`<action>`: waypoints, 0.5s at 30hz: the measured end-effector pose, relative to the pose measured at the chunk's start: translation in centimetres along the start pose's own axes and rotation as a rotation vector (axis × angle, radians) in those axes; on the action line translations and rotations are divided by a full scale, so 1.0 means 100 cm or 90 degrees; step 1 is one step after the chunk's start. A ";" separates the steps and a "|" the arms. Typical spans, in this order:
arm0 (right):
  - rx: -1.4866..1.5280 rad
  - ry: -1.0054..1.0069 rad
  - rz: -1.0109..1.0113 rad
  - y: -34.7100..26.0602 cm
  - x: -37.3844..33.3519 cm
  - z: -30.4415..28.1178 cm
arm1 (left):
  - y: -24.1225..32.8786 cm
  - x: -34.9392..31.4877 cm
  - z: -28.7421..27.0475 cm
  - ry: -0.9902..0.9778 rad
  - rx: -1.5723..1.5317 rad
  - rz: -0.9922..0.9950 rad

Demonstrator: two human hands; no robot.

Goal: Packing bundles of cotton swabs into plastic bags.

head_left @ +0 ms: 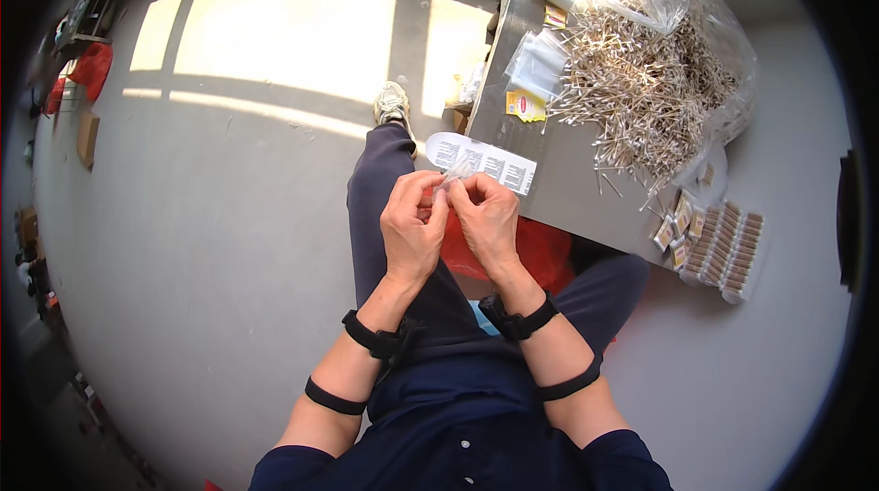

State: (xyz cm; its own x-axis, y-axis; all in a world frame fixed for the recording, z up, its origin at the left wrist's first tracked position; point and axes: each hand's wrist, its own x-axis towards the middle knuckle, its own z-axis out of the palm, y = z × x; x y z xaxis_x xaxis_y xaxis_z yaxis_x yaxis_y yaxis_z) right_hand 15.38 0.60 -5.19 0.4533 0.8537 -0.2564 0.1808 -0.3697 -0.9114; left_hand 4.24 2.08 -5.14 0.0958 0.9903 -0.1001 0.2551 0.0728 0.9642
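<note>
My left hand and my right hand meet in front of me, just past my knees. Between their thumbs and fingertips they pinch a small piece of clear plastic, which looks like a little bag; its lower part is hidden by my fingers. Just beyond it, a white sheet of printed labels lies at the table's near left corner. To the right, a big heap of cotton swabs spills from a large clear bag.
On the grey metal table lie flat clear bags and yellow cards. Small packs of swabs and stacked bundled rows sit at its near right edge. Red plastic hangs below the table, between my legs.
</note>
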 end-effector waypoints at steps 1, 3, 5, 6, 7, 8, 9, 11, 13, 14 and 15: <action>-0.031 -0.002 -0.007 -0.001 0.000 0.000 | -0.001 0.002 -0.001 0.009 -0.001 -0.009; -0.032 0.006 -0.015 0.004 -0.001 0.003 | -0.007 0.003 0.004 0.001 0.096 0.079; -0.033 0.015 -0.023 0.007 -0.001 0.004 | -0.012 0.000 0.009 0.001 0.150 0.150; -0.033 0.018 -0.043 0.005 -0.001 0.004 | -0.012 0.001 0.010 0.001 0.151 0.150; -0.032 0.020 -0.062 0.004 -0.001 0.005 | -0.013 0.001 0.010 0.033 0.082 0.075; -0.031 0.019 -0.062 0.002 0.001 0.006 | -0.013 0.001 0.010 0.065 0.012 0.000; -0.034 0.001 -0.064 0.001 0.003 0.007 | -0.013 0.003 0.010 0.094 0.007 0.005; -0.036 -0.022 -0.066 0.002 0.008 0.007 | -0.015 0.003 0.016 0.092 0.006 0.022; -0.066 -0.066 -0.101 0.004 0.016 0.007 | -0.013 0.004 0.019 0.097 -0.036 0.001; -0.065 -0.069 -0.101 0.006 0.018 0.007 | -0.021 0.005 0.019 0.099 -0.035 0.000; -0.013 -0.104 -0.083 0.003 0.019 0.009 | -0.037 0.007 0.017 0.129 -0.133 -0.049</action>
State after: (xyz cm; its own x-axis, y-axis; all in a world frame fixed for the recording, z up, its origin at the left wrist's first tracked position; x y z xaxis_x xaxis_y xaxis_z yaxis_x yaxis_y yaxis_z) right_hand 15.50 2.41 -6.29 0.2777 0.9423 -0.1871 0.2464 -0.2581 -0.9341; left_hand 4.96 2.30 -9.17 -0.1153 0.9828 -0.1446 0.0480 0.1509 0.9874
